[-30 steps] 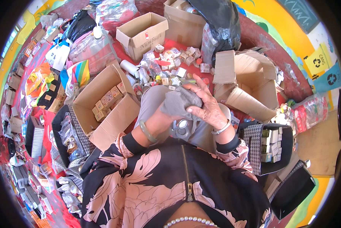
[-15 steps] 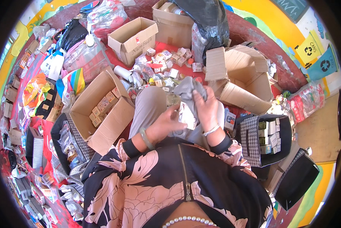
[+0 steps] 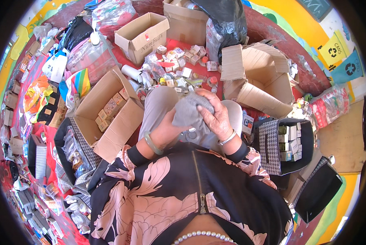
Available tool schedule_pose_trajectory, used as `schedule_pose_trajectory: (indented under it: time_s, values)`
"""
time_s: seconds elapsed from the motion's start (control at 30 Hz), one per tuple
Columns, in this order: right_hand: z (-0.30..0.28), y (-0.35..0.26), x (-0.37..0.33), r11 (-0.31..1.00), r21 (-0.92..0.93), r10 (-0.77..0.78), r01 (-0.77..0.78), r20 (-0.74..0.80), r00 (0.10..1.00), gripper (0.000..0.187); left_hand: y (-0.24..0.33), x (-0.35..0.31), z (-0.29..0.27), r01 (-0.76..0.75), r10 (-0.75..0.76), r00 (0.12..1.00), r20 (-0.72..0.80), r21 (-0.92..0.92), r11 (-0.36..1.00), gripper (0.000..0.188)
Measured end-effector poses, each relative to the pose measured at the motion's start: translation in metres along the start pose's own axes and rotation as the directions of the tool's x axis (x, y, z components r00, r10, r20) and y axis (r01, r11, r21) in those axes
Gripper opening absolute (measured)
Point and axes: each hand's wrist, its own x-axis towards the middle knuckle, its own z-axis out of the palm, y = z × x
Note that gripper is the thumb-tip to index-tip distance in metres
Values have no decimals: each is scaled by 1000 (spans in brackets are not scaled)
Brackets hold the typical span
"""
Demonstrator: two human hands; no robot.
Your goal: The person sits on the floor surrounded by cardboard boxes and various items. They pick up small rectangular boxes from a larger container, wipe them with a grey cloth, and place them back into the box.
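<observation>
A grey cloth (image 3: 192,109) is bunched up between my hands, above my lap. My right hand (image 3: 216,115) grips it from the right, thumb pressed on its near side and fingers curled over the top. From the left, my left hand (image 3: 165,130) closes on the same cloth, its fingers mostly hidden behind it. Whether anything is wrapped inside the cloth cannot be seen. Beyond my knees lies a heap of small boxes and bottles (image 3: 186,72) on the red floor covering.
An open carton (image 3: 126,118) with small boxes inside stands at my left. Another open carton (image 3: 268,107) is ahead to the right. A checked fabric bin (image 3: 269,153) holding boxes sits by my right elbow. Further back are a tall carton (image 3: 140,52) and a black plastic bag (image 3: 227,20).
My left hand has moved in against the cloth. The white thing seen beside it before is now out of sight. The cloth has shifted lower and spread over my left fingers.
</observation>
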Motion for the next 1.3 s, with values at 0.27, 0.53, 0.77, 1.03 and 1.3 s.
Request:
schedule_pose_trajectory:
  time_s: [0.27, 0.53, 0.77, 1.03, 1.3]
  values:
    - [-44, 11, 32, 301, 941, 587, -155, -54, 808, 36, 11, 6, 3, -120, 136, 987, 83, -175, 977, 88]
    - [-6, -29, 12, 902, 322, 204, -287, 266, 942, 41, 9, 6, -9, -465, 399, 884, 243, 547, 696, 74]
    - [-1, 17, 15, 851, 416, 381, -322, -67, 922, 22, 8, 2, -5, -126, 91, 986, 142, 261, 957, 84]
    - [-36, 17, 28, 450, 878, 593, -165, -155, 790, 36, 5, 13, -18, 45, 41, 993, 113, -665, 745, 67]
    - [-1, -9, 20, 956, 47, -293, 289, 213, 932, 49, 23, 16, 11, -114, 137, 990, 27, -412, 904, 41]
